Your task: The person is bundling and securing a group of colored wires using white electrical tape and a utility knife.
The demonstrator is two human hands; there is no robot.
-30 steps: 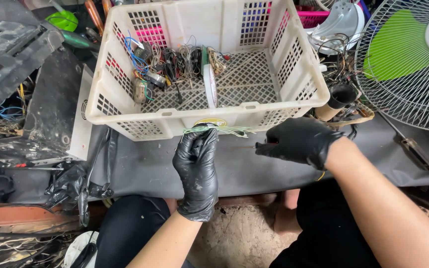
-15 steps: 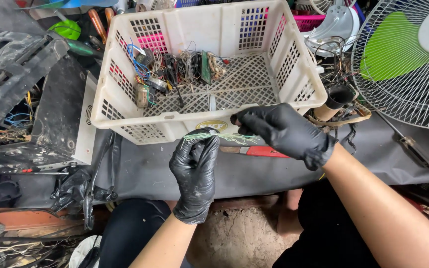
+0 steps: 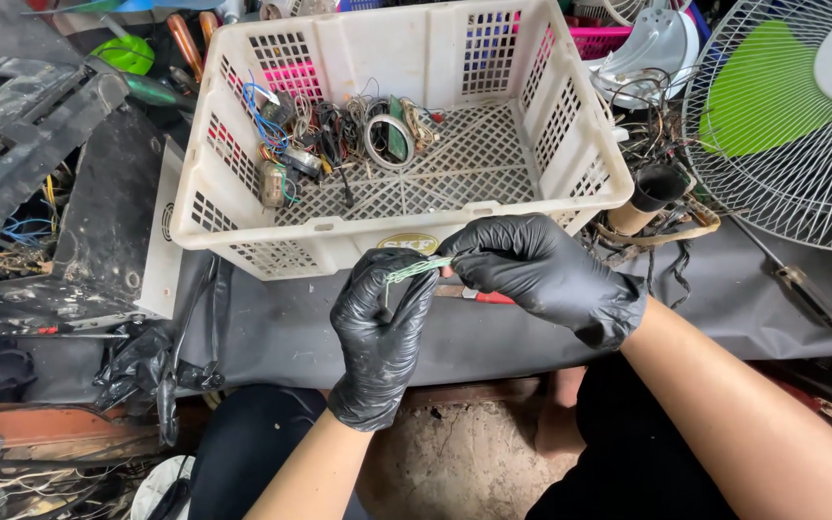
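Both hands wear black gloves. My left hand (image 3: 379,332) is closed around a thin bundle of green and white wires (image 3: 416,269), its end sticking out toward the right. My right hand (image 3: 541,274) pinches the free end of that bundle with its fingertips, just in front of the white plastic basket (image 3: 570,164). A red-handled tool (image 3: 481,297) lies on the grey cloth under my right hand. Inside the basket, on its left side, lie tangled wires, small electronic parts and a tape roll (image 3: 385,142).
A fan with a white wire guard and green blades (image 3: 782,116) stands at the right. Black plastic panels (image 3: 40,164) and loose wires fill the left. A black-capped tube (image 3: 652,193) and a screwdriver (image 3: 801,284) lie right of the basket. A pink basket (image 3: 604,40) sits behind.
My right hand came in from the right and took the end of the wire bundle held by my left hand. Both hands dropped slightly lower in view.
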